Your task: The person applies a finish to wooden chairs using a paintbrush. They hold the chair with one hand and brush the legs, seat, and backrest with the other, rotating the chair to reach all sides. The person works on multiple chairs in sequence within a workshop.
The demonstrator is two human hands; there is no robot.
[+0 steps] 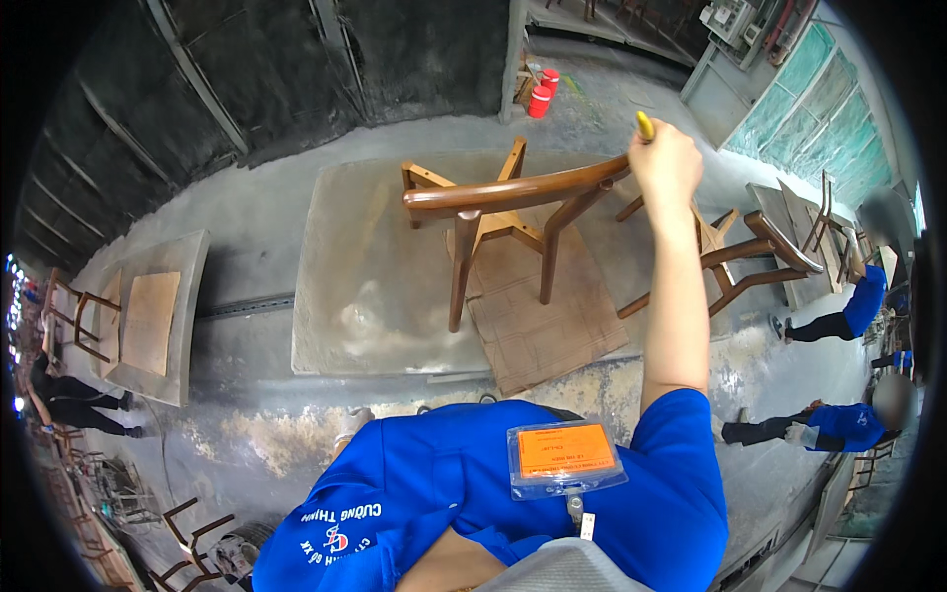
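My right hand [667, 170] is closed in a fist around a yellow handle-like thing [645, 125] whose rounded end sticks out above the fingers. The rest of it is hidden in the fist. This hand is at the right end of the curved brown backrest of a wooden chair frame [513, 191]; whether it touches the wood I cannot tell. The frame rests tipped over, brown legs toward me and paler crosspieces behind, partly over a cardboard sheet [562, 345]. My left hand [351, 423], seemingly in a pale glove, shows only partly beside my blue sleeve, its fingers unclear.
A low grey platform [340, 326] carries the cardboard. Another wooden chair frame [755, 281] lies at its right. Red containers [539, 102] stand at the back. A second platform [187, 345] is at left, and people in dark trousers are at both sides.
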